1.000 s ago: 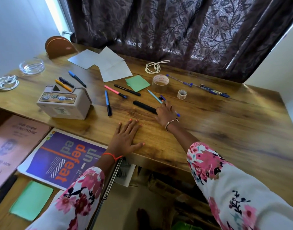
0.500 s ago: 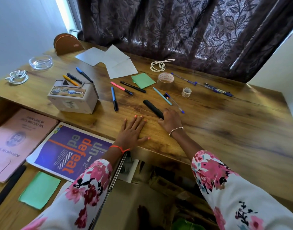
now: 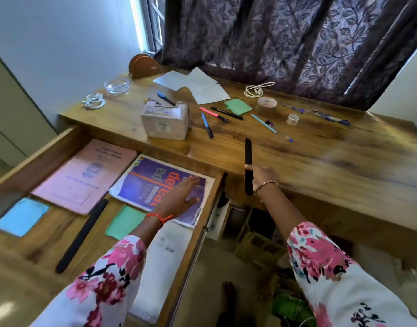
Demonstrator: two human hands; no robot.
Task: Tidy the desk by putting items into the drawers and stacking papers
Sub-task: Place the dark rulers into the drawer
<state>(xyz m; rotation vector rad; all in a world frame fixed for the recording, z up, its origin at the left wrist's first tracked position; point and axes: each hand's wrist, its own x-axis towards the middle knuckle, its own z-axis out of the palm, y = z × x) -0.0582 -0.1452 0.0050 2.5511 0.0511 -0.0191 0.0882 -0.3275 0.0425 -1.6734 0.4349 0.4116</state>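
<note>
Booth: Drawer (image 3: 199, 232) space is being readied up front. The left hand (image 3: 181, 197) is being pressed flat on the purple magazine (image 3: 155, 182), fingers straight and close together.

Floor: And the black bar (image 3: 248, 152) is being gripped by the right hand (image 3: 259, 177) just past the drawer's right wall, at the front edge of the desk (image 3: 320, 166). Fingers are being curled round its lower half, and it is being held upright, its top end over the wood.

Booth: How is the step being read?

Floor: Most likely the bar is being carried to the drawer. It ought to be laid flat and lengthwise, ideally beside the second black bar (image 3: 82, 234) lying between the pink record book (image 3: 84, 175) and the green note (image 3: 123, 223), not dropped across the magazine. The left hand ought to be cleared first.

Booth: And the bar itself?

Floor: Slim, matte, dark, with rounded ends, and rigid by the look. What it is cannot be told.

Booth: Farther back, plenty is being left for later: the white box (image 3: 165, 122), a blue pen (image 3: 207, 125) among other pens, a tape roll (image 3: 267, 105), and loose papers (image 3: 198, 86) fanned out near the curtain.
</note>
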